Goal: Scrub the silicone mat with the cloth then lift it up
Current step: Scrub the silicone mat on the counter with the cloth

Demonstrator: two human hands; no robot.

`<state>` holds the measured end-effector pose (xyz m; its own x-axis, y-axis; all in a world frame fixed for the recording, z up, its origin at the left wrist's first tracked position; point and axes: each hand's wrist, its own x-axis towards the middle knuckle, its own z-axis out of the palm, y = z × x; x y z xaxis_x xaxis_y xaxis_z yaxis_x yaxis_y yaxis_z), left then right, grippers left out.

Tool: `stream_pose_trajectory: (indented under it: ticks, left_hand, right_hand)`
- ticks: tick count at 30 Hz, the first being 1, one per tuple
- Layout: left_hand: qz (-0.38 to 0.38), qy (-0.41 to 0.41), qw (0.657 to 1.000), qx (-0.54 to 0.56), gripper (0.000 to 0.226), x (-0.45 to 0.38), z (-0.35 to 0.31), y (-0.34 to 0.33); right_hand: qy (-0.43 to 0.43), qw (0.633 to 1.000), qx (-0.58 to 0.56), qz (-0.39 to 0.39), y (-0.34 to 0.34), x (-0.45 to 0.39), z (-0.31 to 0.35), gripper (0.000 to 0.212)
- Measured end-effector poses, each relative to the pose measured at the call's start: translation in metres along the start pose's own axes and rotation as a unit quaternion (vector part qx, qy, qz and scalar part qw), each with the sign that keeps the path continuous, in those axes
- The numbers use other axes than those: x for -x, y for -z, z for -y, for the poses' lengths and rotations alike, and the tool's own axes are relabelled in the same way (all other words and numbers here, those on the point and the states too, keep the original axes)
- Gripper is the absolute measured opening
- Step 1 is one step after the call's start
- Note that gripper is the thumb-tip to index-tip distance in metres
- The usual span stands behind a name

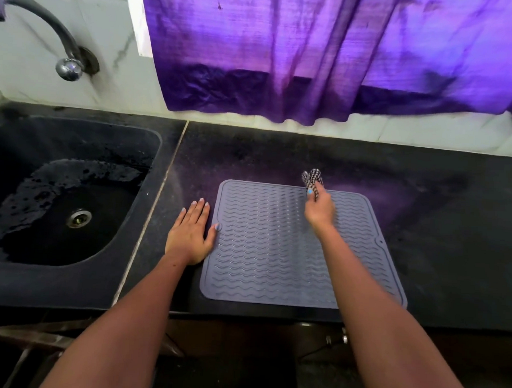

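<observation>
**Cloth at the far edge of the mat, other hand flat beside it**

Head view: I am looking down at a black stone countertop (pixel 424 232). A grey square silicone mat with wavy ridges (pixel 275 254) lies flat on it, just in front of me, its near edge close to the counter's front edge.

My right hand (pixel 319 210) reaches over the mat's far edge. Its fingers are curled round a bunched black-and-white checked cloth (pixel 312 179), which sticks out past the fingertips, at the mat's far border. I cannot tell whether the cloth is pressing on the mat or held just above it.

My left hand (pixel 192 235) lies flat, palm down, on the countertop just beside the mat's left edge. Its fingers are straight and together, holding nothing; the thumb spreads right and its tip touches the mat's left rim.

To the left, past a pale seam in the counter, a dark rectangular sink basin (pixel 22 276) is set in, with a round metal drain (pixel 79 218) at its bottom. A curved metal tap (pixel 50 28) juts from the white tiled wall above it. A purple fabric curtain (pixel 315 63) hangs behind the counter, its hem just above the counter's back edge.
</observation>
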<state>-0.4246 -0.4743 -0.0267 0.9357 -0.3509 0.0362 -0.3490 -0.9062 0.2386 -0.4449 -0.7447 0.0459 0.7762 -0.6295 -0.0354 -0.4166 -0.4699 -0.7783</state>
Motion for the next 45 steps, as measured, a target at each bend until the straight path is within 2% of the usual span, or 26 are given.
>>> stream_pose_trajectory:
  ticks: [2,5,8,12,14,17,19,20,21,23,25,28,30,33,37,40,42,43,45]
  left_hand:
    - [0.001,0.002,1.0,-0.005,0.092,-0.001,0.0,0.001]
    - [0.0,0.003,1.0,-0.007,0.092,-0.001,-0.001,0.001]
    - [-0.001,0.003,1.0,-0.004,0.093,0.0,-0.002,0.0]
    - [-0.005,0.005,1.0,-0.004,0.092,0.0,-0.002,0.0]
    - [-0.005,0.007,1.0,-0.006,0.092,0.0,-0.002,0.0]
    - [-0.008,0.007,1.0,-0.007,0.092,0.0,-0.001,-0.001]
    - [-0.01,0.006,1.0,-0.003,0.092,-0.001,0.0,-0.001]
    - [-0.011,0.005,1.0,-0.003,0.092,-0.001,0.001,-0.002]
    - [-0.012,0.005,1.0,-0.003,0.092,-0.001,0.001,-0.002]
    - [-0.011,0.004,1.0,-0.003,0.093,-0.002,0.002,-0.003]
    - [-0.014,0.006,1.0,0.0,0.092,-0.002,0.002,-0.003]
    - [-0.017,0.005,1.0,0.008,0.092,-0.002,0.002,-0.004]
    - [-0.018,0.006,1.0,0.007,0.092,-0.001,0.0,-0.004]
    - [-0.015,0.008,1.0,0.004,0.092,-0.001,0.0,-0.003]
    - [-0.014,0.009,1.0,0.005,0.092,-0.001,0.0,-0.003]
    - [-0.013,0.01,1.0,0.002,0.093,-0.002,0.0,-0.003]
    - [-0.009,0.008,1.0,0.002,0.094,-0.002,0.0,-0.003]
    - [-0.009,0.008,1.0,0.002,0.094,-0.002,0.0,-0.003]
    - [-0.01,0.009,1.0,0.0,0.093,-0.001,0.0,-0.003]
  right_hand:
    - [0.073,0.991,0.111,-0.009,0.002,0.007,-0.013,0.049]
    - [0.145,0.957,0.247,0.047,-0.007,0.017,-0.04,0.055]
    - [0.177,0.934,0.297,0.087,-0.011,0.021,-0.052,0.057]
    - [0.176,0.93,0.298,0.124,-0.004,0.014,-0.051,0.056]
    - [0.161,0.941,0.26,0.144,-0.001,0.012,-0.049,0.054]
    - [0.038,0.988,0.024,0.149,0.006,0.001,-0.04,0.042]
    - [-0.048,0.981,-0.157,0.102,0.019,-0.004,-0.03,0.036]
    - [-0.067,0.978,-0.189,0.062,0.025,-0.004,-0.028,0.036]
    - [-0.062,0.983,-0.169,0.023,0.03,-0.001,-0.028,0.037]
    - [-0.016,0.998,-0.057,-0.023,0.034,0.018,-0.028,0.041]
    - [0.06,0.997,0.053,-0.008,0.028,0.038,-0.038,0.049]
    - [0.164,0.954,0.246,0.055,0.009,0.056,-0.062,0.056]
    - [0.193,0.935,0.293,0.053,0.004,0.057,-0.072,0.057]
    - [0.188,0.934,0.295,0.069,0.006,0.054,-0.07,0.056]
    - [0.174,0.953,0.228,0.093,0.015,0.052,-0.062,0.051]
    - [0.05,0.99,0.039,0.122,0.034,0.049,-0.045,0.042]
    - [-0.013,0.994,-0.071,0.085,0.047,0.041,-0.039,0.037]
    - [-0.016,0.996,-0.066,0.056,0.052,0.038,-0.038,0.037]
    - [0.012,0.999,0.033,0.0,0.057,0.038,-0.044,0.042]
